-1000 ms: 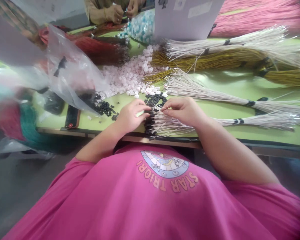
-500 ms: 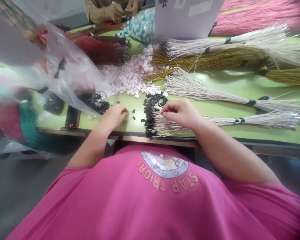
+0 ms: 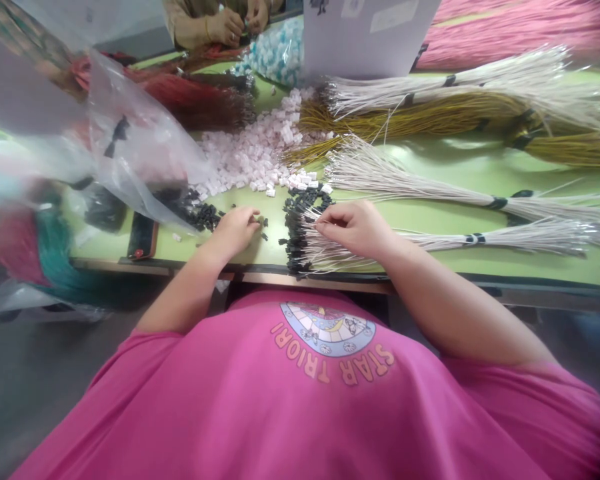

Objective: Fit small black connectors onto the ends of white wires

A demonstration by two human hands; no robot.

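My right hand (image 3: 353, 225) is closed in a pinch on a white wire at the near bundle of white wires (image 3: 420, 241). Black connectors (image 3: 295, 237) crowd the left ends of that bundle. To the left, my left hand (image 3: 236, 230) hovers low over the table with its fingers slightly apart. Just beyond its fingertips lie a few loose black connectors (image 3: 265, 235). Behind that hand is a small heap of black connectors (image 3: 203, 217). Whether anything sits under the left fingers is hidden.
White connectors (image 3: 250, 157) are heaped behind my hands. More white wires (image 3: 420, 180) and yellow wires (image 3: 430, 120) lie at right. A plastic bag (image 3: 130, 133) and a phone (image 3: 143, 235) are at left. Across the table, another person's hands (image 3: 227, 27) work near a bag of blue-and-white pieces (image 3: 280, 50).
My left hand has shifted slightly right, toward the loose black connectors, and its fingers have spread a little. The right hand keeps its pinch at the wires. The whole view has drifted slightly left.
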